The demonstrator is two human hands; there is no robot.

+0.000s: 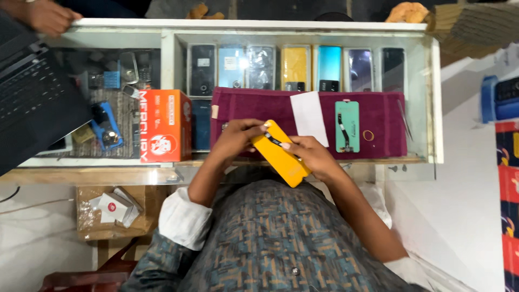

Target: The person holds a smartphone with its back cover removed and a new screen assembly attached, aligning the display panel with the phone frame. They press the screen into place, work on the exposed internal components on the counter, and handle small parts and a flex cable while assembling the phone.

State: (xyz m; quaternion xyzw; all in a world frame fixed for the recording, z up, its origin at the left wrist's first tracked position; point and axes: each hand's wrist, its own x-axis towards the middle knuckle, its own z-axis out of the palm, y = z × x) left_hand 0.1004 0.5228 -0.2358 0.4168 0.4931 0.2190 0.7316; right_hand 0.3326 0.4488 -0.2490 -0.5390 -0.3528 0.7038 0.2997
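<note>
Over the counter: both hands meet on a yellow phone (281, 154), held just above the near edge of a maroon towel (378, 116).

Left hand (238, 139): closed on the phone's upper end, fingers curled over the top corner, thumb side toward the camera strip.

Right hand (313, 157): closed round the phone's long side, fingertips (285, 145) pressing on the back near the dark camera strip.

Phone's lie: back upward, tilted, lower end pointing toward the person's chest, clear of the towel.

Doing it well: I'd judge the work is at the back cover. Best to keep the left hand as the steady clamp and let the right fingertips do the fine work. Pressure should be even along the edge, and the phone kept over the towel in case it slips.

On the towel: a white card (309, 118); a teal phone frame (346, 126) with a flex strip on it; a small gold ring (368, 135); thin tweezers (404, 120) at the right edge.

Beside the towel: an orange box (165, 125) standing on end to the left.

Under the glass: a row of phones (294, 67) in mixed colours.

Far left: a dark laptop (32, 97), and another person's hand (48, 16) resting on the counter's far corner.
</note>
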